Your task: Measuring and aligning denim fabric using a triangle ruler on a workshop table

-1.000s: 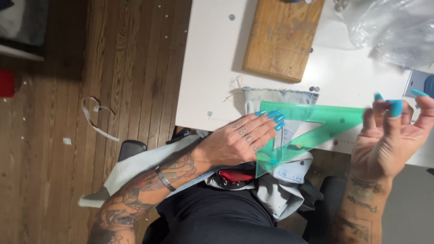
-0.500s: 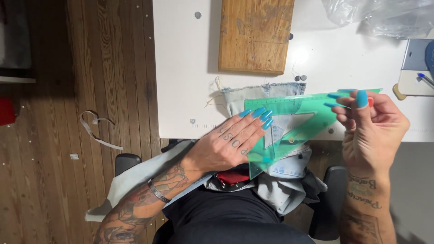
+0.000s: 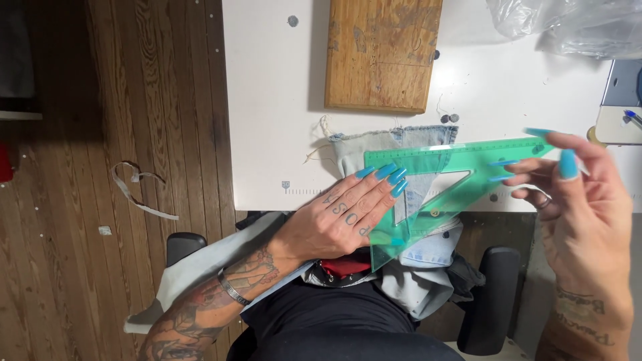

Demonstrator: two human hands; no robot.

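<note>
Left hand (image 3: 341, 217) flat, fingers spread, pressing green set square (image 3: 428, 190) onto denim (image 3: 401, 144). Right hand (image 3: 575, 200) pinches its 3 o'clock corner. Square stiff, light, slippery; denim soft, at white surface (image 3: 267, 100) edge. Wooden board (image 3: 381, 53) at 12 o'clock.

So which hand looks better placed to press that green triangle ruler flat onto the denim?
Probably the left hand: it already lies flat on the green triangle ruler over the denim. The right hand only pinches its tip.

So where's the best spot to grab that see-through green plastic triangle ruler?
Pinch the see-through green plastic triangle ruler at its free long point, coming from the right, as the right hand does. The left hand already presses its other end flat on the pale denim cloth.
</note>
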